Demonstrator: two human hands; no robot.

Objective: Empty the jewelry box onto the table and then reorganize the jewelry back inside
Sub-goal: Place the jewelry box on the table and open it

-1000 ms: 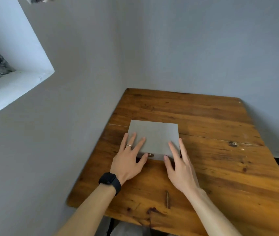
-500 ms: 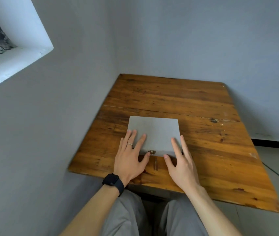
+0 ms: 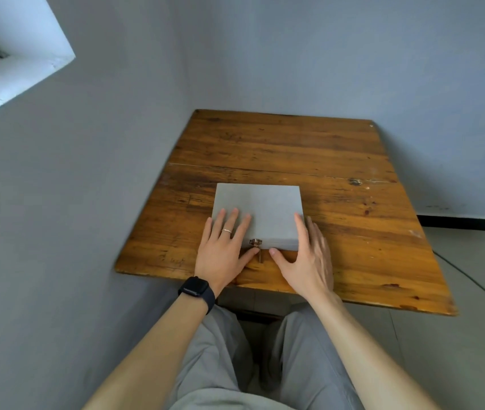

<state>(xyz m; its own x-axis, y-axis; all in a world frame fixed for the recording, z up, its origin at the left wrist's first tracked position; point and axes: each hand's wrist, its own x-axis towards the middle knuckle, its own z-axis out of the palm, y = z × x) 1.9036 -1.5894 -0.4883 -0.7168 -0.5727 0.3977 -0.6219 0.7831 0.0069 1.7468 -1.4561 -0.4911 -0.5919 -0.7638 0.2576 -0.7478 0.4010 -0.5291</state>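
The closed grey jewelry box (image 3: 264, 208) lay on the wooden table (image 3: 353, 232) with its small brass clasp (image 3: 255, 242) in the middle of the front face, turned toward the person. The lid stretched away beyond the clasp, its long axis running left to right. The table's near edge was just on the person's side of the clasp.

The left hand (image 3: 225, 250) rested flat on the lid to the left of the clasp. Its fingers were straight and spread, and its thumb tip lay just below the clasp, touching it or nearly so. The right hand (image 3: 306, 258) sat to the right of the clasp at the box's corner. Its fingers were straight and close together along the side, and its thumb was against the front face, a little farther from the clasp. Neither hand gripped anything.

The opening probably turned on that clasp, which lay between the two thumbs with the left one nearer. Any hinge, which could not be seen, would likely be on the side opposite the clasp, so the lid would swing up and away from the person.
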